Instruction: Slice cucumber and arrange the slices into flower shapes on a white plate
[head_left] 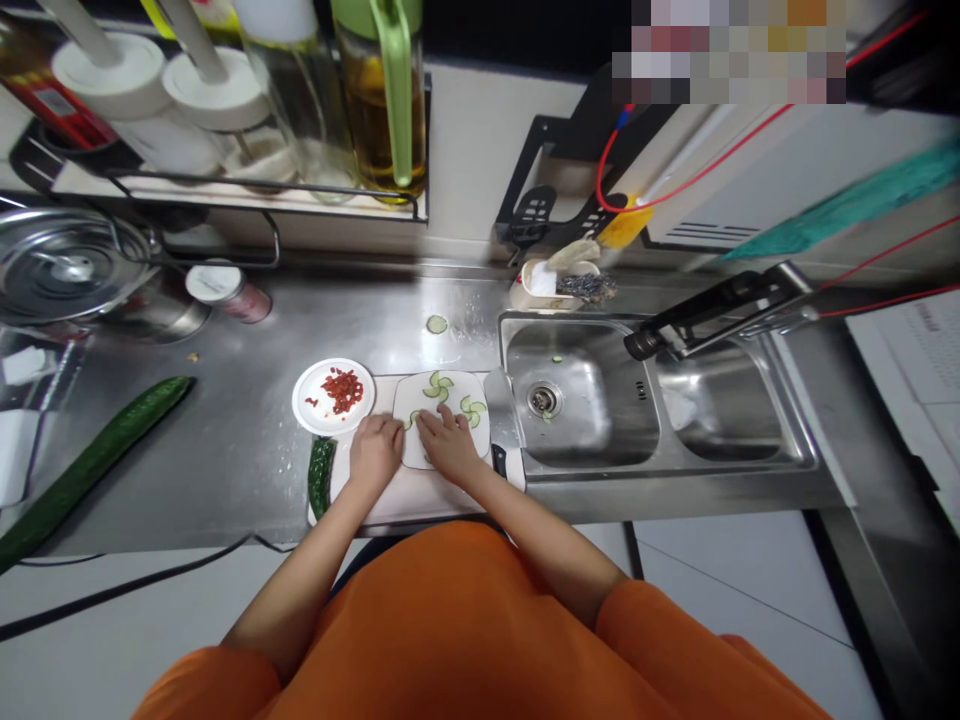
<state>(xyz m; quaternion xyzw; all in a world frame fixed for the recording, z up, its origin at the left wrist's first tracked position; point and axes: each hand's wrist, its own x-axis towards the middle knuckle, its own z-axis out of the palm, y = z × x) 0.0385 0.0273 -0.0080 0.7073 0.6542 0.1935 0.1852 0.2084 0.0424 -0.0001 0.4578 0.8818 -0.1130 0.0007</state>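
A white square plate (442,462) lies on a pale cutting board (360,505) and carries thin cucumber slices (438,386) arranged in curved, pinwheel-like groups. Over the plate's front half, my right hand (452,450) has its fingers stretched out and apart, the tips close to the slices. At the plate's left edge, my left hand (377,452) has curled fingers beside a slice; whatever they hold is hidden. A round white plate (307,408) with chopped red pieces (343,391) sits behind my left hand. Left of that hand is a cut cucumber piece (320,475).
A knife (504,410) lies along the board's right side, beside the double sink (592,440) and its black faucet (690,315). A long cucumber (101,465), a small can (229,292) and a lidded pot (161,315) stand left. Bottles (382,110) fill the rack above.
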